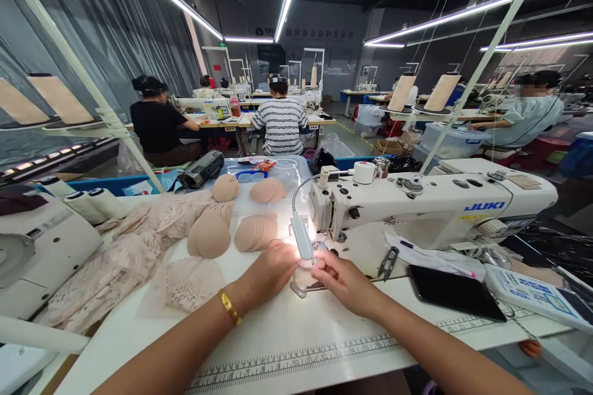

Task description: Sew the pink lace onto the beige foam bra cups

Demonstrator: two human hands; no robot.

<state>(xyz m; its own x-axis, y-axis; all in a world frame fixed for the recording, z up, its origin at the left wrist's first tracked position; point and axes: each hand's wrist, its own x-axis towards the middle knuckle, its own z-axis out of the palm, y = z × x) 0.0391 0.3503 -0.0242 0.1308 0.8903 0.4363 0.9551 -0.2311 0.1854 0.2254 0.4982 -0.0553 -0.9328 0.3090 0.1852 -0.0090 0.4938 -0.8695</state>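
Under the bright clip-on lamp (302,237) of a white sewing machine (430,203), both hands meet around a small beige fabric piece (303,278). My left hand (271,268), with a gold bracelet at the wrist, has bent fingers closed on the piece's left side; glare washes out the fingertips. From the right, my right hand (345,281) pinches the same fabric between thumb and fingers. The lamp hides the needle area. Just left of my hands lie fanned stacks of beige cup-shaped pieces (256,232) and a rounded beige cup stack (208,234).
Beige lace (106,271) heaps up on the left, beside thread cones (76,203). At right lie thread snips (388,262), a black phone (456,292) and a white-and-blue box (537,293). A printed ruler (296,361) runs along the front edge. Other people sit at machines beyond.
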